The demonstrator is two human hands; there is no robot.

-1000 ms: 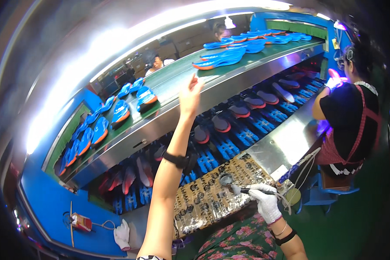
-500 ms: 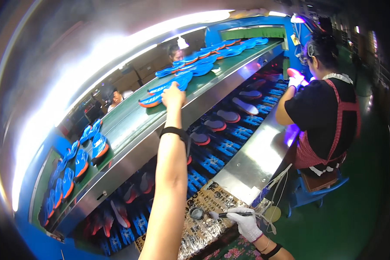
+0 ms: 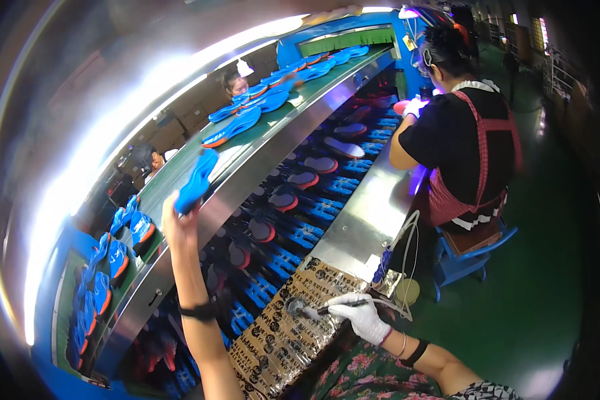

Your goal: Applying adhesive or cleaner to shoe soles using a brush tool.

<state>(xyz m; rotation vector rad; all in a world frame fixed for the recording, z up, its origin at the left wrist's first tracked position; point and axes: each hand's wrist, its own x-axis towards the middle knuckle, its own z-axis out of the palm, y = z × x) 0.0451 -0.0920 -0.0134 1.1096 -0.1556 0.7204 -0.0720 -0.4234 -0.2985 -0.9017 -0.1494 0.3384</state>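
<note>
My left hand [image 3: 177, 223] is stretched out over the upper green conveyor belt [image 3: 180, 167] and grips a blue shoe sole [image 3: 197, 180] by its near end, lifted off the belt. A black band sits on that forearm. My right hand [image 3: 361, 315], in a white glove, holds a thin dark brush [image 3: 313, 309] with its round head resting on the patterned brown paper [image 3: 283, 333] on the steel bench [image 3: 367, 213].
More blue soles with orange edges [image 3: 243, 120] lie along the upper belt. A lower track carries shoe lasts on blue holders [image 3: 300, 230]. A person in a black shirt and red apron [image 3: 467, 140] works at the right on a blue stool; others sit beyond the belt.
My view has swung to the left along the line. My left hand, which reached flat toward the belt, has closed on a blue sole and lifted it. The right hand kept the brush on the paper.
</note>
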